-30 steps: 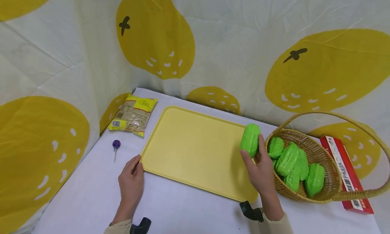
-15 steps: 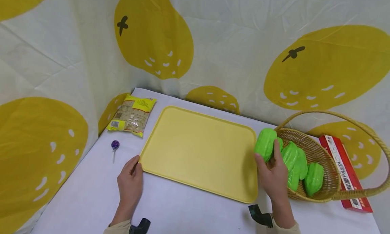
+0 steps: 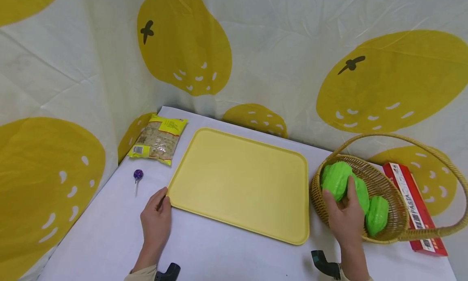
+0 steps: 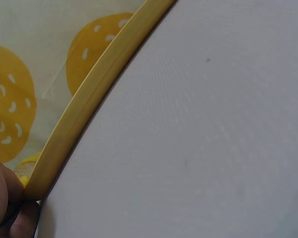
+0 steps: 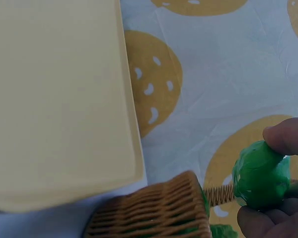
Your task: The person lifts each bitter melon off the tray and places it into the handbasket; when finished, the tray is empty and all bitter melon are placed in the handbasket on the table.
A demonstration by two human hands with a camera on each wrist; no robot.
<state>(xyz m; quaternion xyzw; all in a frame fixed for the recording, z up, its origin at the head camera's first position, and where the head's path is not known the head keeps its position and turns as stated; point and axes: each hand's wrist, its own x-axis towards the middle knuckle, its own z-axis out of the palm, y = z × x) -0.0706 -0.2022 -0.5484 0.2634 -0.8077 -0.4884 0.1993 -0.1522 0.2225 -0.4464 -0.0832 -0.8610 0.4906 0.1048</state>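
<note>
My right hand (image 3: 346,222) holds a bright green ridged fruit (image 3: 337,180), thumb on one side and fingers on the other. In the head view this fruit overlaps the left part of the wicker basket (image 3: 397,187). Several similar green fruits (image 3: 377,216) lie in the basket, some partly hidden by the hand. The right wrist view shows the held fruit (image 5: 260,173) above the basket's woven side (image 5: 154,210). My left hand (image 3: 156,220) pinches the near left corner of a yellow tray (image 3: 237,183). Nothing lies on the tray's surface.
Behind my left hand are a purple lollipop (image 3: 138,175) and a yellow-ended clear food bag (image 3: 159,139). A red pasta box (image 3: 417,208) lies right of the basket, partly behind its tall handle (image 3: 396,135). A lemon-patterned curtain (image 3: 274,61) hangs behind the table.
My right hand has carried the green fruit rightward, from over the tray's right edge to over the basket. The left hand stays at the tray's corner.
</note>
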